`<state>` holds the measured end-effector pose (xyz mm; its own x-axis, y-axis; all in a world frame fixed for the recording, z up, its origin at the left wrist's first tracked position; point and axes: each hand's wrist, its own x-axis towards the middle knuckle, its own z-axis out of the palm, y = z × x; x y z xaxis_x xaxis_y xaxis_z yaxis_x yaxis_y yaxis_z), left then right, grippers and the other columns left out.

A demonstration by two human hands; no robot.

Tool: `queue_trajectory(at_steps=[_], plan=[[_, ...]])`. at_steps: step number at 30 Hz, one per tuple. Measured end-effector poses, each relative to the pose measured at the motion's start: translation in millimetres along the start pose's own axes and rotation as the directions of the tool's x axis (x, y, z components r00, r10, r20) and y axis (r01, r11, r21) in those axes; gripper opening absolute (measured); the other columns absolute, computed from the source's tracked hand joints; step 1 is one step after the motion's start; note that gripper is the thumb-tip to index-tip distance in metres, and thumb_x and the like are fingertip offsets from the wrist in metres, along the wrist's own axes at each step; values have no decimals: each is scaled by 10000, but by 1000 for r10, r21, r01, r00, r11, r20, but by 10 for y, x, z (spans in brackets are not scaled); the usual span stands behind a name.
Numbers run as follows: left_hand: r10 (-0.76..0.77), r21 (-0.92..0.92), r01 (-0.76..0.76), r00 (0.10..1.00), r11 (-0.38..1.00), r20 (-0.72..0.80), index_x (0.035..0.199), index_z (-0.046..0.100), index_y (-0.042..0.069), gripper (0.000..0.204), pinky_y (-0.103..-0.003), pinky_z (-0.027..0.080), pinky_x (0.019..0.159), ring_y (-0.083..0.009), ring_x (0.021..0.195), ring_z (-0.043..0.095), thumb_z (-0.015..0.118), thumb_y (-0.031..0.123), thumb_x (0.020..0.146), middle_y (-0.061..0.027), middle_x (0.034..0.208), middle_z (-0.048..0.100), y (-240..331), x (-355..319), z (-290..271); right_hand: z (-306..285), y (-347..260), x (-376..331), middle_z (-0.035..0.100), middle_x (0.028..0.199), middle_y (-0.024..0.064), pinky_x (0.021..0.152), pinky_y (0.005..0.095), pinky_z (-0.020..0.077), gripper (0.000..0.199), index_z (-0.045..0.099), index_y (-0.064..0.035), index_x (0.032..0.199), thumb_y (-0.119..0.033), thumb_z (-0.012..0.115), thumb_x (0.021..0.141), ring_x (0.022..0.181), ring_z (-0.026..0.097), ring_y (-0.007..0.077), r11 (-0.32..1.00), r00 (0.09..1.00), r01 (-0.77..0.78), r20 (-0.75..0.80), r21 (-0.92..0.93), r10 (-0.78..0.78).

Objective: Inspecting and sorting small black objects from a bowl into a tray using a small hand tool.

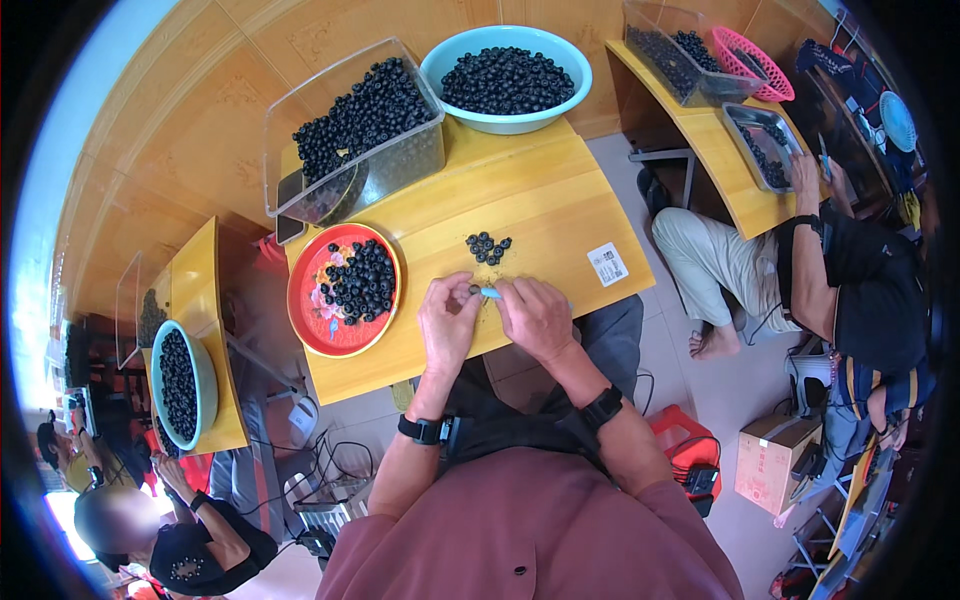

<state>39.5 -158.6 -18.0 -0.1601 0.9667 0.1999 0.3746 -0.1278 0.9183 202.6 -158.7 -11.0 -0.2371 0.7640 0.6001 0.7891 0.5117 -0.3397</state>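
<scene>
Yellow wooden counter carries the work. Left hand pinches a small dark berry; right hand grips a light-blue tool against it, both braced at the near edge, probably for steadiness. Just beyond lies a small berry cluster; farther left, a red plate; behind, a clear bin and teal bowl.

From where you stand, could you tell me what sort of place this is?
Probably a small workshop for sorting dark round berries or seeds by hand: each yellow table holds a heaped clear bin and teal basin, and a co-worker sits at the next one.
</scene>
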Motion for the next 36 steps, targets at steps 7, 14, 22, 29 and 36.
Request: queue_trajectory(at_steps=[7, 14, 22, 29, 36], plan=[[-97, -202, 102, 995, 974, 33, 1142, 661, 15, 336, -251, 538, 765, -106, 819, 646, 795, -54, 841, -38, 920, 674, -86, -17, 19, 26, 9, 8, 606, 778, 67, 620, 396, 521, 133, 680, -57, 977, -136, 692, 871, 709, 636, 252, 999, 999, -38, 26, -6, 38], [-135, -313, 133, 991, 940, 15, 1167, 635, 1, 349, -231, 532, 788, -80, 847, 642, 793, -62, 862, -28, 940, 676, -59, -31, 1, 9, -17, 42, 606, 772, 68, 620, 398, 525, 123, 674, -57, 979, -124, 683, 877, 711, 641, 255, 998, 998, -63, 10, -19, 63], [-5, -146, 0, 999, 989, -35, 1010, 728, 7, 199, -237, 498, 712, -92, 808, 593, 815, -44, 837, -32, 976, 629, -75, -16, -37, 0, -27, 21, 601, 770, 69, 627, 393, 521, 113, 667, -51, 967, -109, 690, 872, 720, 641, 253, 998, 998, -63, -21, -24, 62], [15, -168, -25, 998, 986, -57, 972, 727, 7, 180, -248, 517, 712, -120, 791, 620, 819, -38, 824, -61, 976, 637, -30, -14, -30, 4, -10, 11, 567, 732, 75, 603, 407, 505, 155, 684, -49, 985, -104, 728, 847, 675, 625, 267, 998, 998, -57, -35, -12, 57], [-174, -206, 172, 985, 963, 11, 1030, 711, -1, 198, -239, 533, 743, -102, 860, 649, 798, -38, 856, -59, 995, 661, -59, -24, -26, 7, -13, 13, 579, 755, 75, 628, 395, 515, 134, 673, -41, 978, -114, 699, 869, 714, 635, 257, 998, 999, -53, -12, -36, 53]])
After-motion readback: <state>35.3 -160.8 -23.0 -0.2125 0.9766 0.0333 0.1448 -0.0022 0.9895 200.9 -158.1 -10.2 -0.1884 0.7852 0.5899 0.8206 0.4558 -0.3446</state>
